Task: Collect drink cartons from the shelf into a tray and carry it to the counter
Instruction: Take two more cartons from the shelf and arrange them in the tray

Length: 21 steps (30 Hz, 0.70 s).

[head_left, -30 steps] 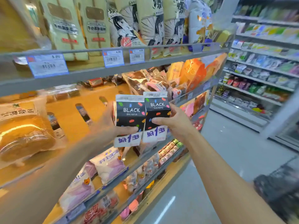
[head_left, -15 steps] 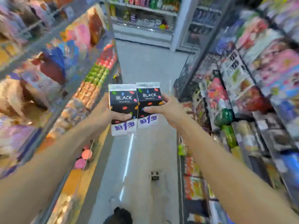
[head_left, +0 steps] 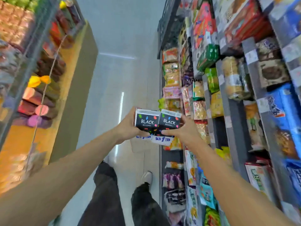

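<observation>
Two black drink cartons printed "BLACK" with coloured spots are held side by side in front of me over the aisle floor. My left hand grips the left carton from its left side. My right hand grips the right carton from its right side, fingers across the lower front. The cartons touch each other and tilt slightly away from me. No tray or counter is in view.
A snack shelf runs along the right of the aisle, packed with bags and boxes. Another shelf unit with an orange base stands on the left. The grey floor runs ahead between them. My legs and shoe show below.
My view has swung from the shelf on the left around into the aisle and tilted down. Both hands keep the two cartons together, now lower in front of me.
</observation>
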Available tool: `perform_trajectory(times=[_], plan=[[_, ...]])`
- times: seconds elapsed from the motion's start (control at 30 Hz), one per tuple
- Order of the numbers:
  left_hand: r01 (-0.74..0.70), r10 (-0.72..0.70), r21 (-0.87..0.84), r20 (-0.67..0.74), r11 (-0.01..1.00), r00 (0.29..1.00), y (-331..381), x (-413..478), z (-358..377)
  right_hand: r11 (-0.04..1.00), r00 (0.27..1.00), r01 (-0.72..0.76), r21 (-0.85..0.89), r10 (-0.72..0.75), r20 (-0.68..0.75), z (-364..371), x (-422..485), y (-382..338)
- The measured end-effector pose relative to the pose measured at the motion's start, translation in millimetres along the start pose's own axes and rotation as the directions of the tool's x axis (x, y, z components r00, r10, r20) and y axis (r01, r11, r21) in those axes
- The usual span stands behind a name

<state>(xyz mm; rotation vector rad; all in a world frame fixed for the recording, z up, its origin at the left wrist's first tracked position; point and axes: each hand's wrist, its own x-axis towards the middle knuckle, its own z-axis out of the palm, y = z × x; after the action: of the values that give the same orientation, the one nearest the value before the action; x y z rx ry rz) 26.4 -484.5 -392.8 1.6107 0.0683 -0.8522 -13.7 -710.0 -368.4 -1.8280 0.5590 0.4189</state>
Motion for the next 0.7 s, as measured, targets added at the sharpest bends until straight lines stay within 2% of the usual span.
perform_trajectory(times=[0.13, 0.37, 0.5, 0.7], plan=[[0.076, -0.075, 0.048, -0.025, 0.996, 0.997, -81, 43, 12, 0.994, 0.996, -0.093, -0.049, 0.093, -0.019, 28, 42, 89], [0.099, -0.084, 0.105, -0.139, 0.989, 0.987, -243, 143, 20, 0.96, 0.959, -0.224, -0.167, 0.187, -0.212, 97, 125, 235], [0.109, -0.055, 0.275, -0.198, 0.955, 0.979, -336, 202, 24, 0.942, 0.944, -0.275, -0.192, 0.227, -0.237, 122, 193, 312], [0.153, -0.07, 0.208, -0.36, 0.966, 0.93, -460, 269, 46, 0.936, 0.931, -0.3, -0.184, 0.245, -0.272, 164, 283, 404]])
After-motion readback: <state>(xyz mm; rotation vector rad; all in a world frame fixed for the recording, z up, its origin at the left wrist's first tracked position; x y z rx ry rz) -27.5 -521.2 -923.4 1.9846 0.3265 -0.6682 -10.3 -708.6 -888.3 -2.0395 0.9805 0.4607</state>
